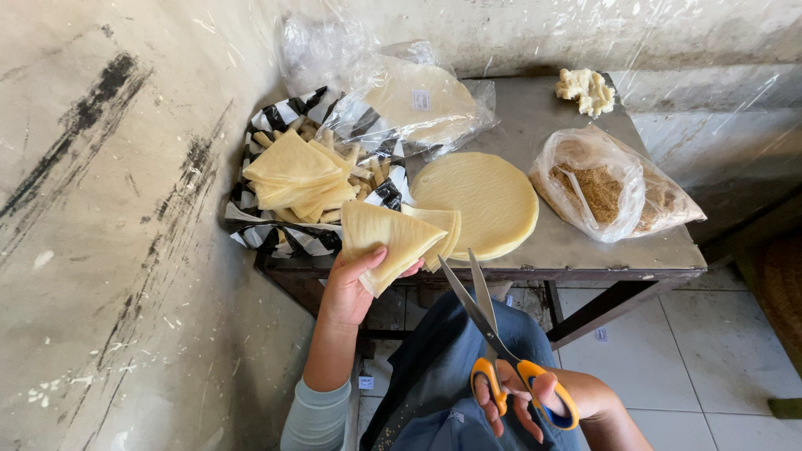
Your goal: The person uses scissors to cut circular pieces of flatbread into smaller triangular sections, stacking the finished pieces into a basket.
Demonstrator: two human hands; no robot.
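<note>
My left hand [351,288] grips a stack of pale yellow triangular wrapper pieces [386,238] over the table's front edge. My right hand [535,401] holds orange-handled scissors [489,330] above my lap, blades slightly apart and pointing up toward the triangles. A round stack of pale wrappers [484,200] lies on the grey table [585,246] just beyond. To the left, a black-and-white patterned bag [276,238] holds more cut triangles [296,175] and thin strips.
A clear bag of round wrappers [418,100] rests at the back. Another clear bag with brown crumbly filling [606,188] sits on the right, a lump of pale dough [586,88] behind it. A stained wall [109,209] stands close on the left; tiled floor [710,351] lies below right.
</note>
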